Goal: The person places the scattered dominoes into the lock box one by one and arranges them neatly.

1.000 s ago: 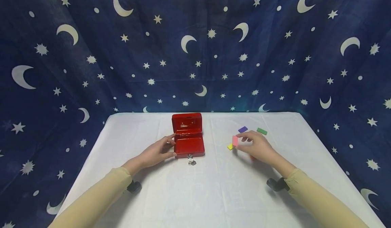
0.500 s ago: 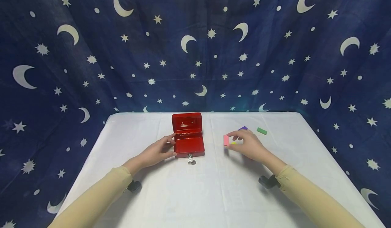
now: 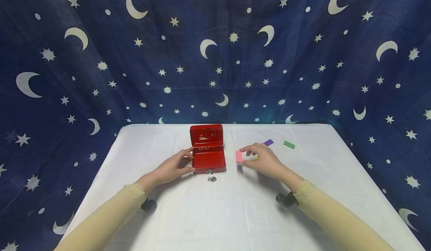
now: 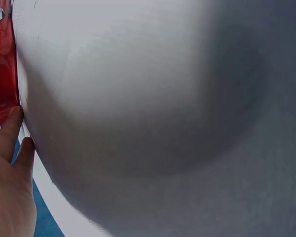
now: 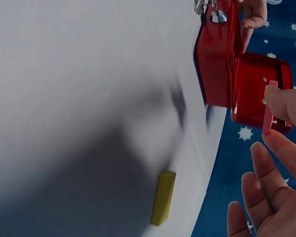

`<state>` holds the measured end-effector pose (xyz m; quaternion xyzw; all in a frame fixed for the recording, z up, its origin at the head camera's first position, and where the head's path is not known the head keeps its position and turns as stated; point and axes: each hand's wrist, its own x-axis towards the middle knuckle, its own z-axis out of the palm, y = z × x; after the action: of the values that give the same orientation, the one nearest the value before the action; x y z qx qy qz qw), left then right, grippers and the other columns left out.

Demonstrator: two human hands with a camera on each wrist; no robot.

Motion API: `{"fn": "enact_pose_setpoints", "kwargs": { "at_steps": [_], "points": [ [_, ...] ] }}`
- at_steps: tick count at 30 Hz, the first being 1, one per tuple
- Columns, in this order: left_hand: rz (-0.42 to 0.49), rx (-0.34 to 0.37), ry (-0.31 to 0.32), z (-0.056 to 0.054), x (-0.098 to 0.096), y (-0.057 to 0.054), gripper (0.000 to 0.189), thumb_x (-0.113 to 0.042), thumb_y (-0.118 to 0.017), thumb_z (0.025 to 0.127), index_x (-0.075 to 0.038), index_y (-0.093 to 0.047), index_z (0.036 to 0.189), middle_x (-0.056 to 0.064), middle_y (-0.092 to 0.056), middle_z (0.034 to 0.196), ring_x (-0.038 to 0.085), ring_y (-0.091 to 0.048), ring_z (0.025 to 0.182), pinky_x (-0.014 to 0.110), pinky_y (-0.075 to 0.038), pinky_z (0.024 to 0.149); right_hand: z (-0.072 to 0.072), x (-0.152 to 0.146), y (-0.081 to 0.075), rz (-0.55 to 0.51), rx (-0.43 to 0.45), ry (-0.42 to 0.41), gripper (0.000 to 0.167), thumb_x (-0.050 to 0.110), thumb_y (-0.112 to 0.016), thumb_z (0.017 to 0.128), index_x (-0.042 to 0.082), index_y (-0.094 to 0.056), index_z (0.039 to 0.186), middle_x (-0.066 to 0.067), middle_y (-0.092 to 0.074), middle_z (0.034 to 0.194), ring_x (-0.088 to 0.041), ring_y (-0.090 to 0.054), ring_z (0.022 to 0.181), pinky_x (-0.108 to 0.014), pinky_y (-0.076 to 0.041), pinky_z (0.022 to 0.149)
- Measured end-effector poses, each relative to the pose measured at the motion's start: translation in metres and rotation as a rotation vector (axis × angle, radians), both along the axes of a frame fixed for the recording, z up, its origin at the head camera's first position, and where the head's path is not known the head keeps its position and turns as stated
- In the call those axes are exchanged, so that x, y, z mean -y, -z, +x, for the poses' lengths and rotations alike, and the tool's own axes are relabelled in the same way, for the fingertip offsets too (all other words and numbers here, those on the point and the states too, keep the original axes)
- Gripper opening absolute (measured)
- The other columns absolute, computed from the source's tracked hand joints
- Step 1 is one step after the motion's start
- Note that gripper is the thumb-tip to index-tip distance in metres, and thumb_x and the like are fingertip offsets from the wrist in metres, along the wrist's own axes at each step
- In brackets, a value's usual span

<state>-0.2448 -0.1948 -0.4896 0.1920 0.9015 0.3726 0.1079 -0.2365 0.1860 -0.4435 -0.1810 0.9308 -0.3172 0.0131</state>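
A small red metal cash box (image 3: pixel 208 160) stands with its lid (image 3: pixel 206 135) up and its tray bare. Keys (image 3: pixel 211 176) hang at its front lock. Along the box's left side, my left hand (image 3: pixel 170 167) rests with fingertips and thumb touching the edge; the left wrist view catches these fingers (image 4: pixel 9 128) against the red wall. Between thumb and index finger, my right hand (image 3: pixel 264 161) pinches a pink block (image 3: pixel 239 156) upright, just right of the box. The right wrist view has that block overlapping the lid, its other fingers spread free.
A yellow block (image 5: pixel 163 198) lies beneath the right hand, mostly hidden in the head view. Behind it are a purple block (image 3: pixel 268 142) and a green block (image 3: pixel 289 144). White cloth (image 3: pixel 215 213) covers the table, with a dark starry curtain (image 3: pixel 215 56) behind.
My right hand has carried the pink block leftward, from over the yellow block to near the box. The left hand and the box have stayed in place.
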Motion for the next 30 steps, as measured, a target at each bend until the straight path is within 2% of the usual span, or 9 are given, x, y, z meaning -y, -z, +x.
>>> {"fn": "enact_pose_setpoints", "kwargs": {
  "at_steps": [7,19,30],
  "points": [
    [-0.006,-0.002,0.0,0.0,0.0,0.0,0.045,-0.043,-0.08,0.088,-0.03,-0.053,0.121,-0.012,-0.034,0.163,0.019,-0.044,0.144,0.057,-0.033,0.117,-0.004,0.018,0.002,0.004,-0.038,-0.033,0.041,0.029,-0.083,0.084,0.026,-0.073,0.124,0.008,-0.065,0.1,-0.019,-0.056,0.101,-0.039,-0.048,0.085],
    [-0.005,0.001,-0.002,0.0,-0.001,0.0,0.044,-0.042,-0.081,0.088,-0.03,-0.053,0.12,-0.013,-0.034,0.163,0.019,-0.045,0.143,0.059,-0.033,0.116,-0.008,0.041,0.002,0.017,-0.003,-0.034,0.043,0.03,-0.083,0.082,0.029,-0.072,0.124,0.011,-0.064,0.101,-0.016,-0.055,0.102,-0.037,-0.049,0.084],
    [-0.01,0.009,-0.018,0.002,-0.002,-0.002,0.045,-0.044,-0.081,0.087,-0.03,-0.053,0.12,-0.012,-0.034,0.163,0.019,-0.044,0.144,0.059,-0.033,0.116,-0.019,0.056,0.003,0.001,-0.042,-0.076,0.042,0.033,-0.083,0.084,0.025,-0.072,0.124,0.001,-0.067,0.104,-0.019,-0.056,0.1,-0.038,-0.046,0.085]
  ]
}}
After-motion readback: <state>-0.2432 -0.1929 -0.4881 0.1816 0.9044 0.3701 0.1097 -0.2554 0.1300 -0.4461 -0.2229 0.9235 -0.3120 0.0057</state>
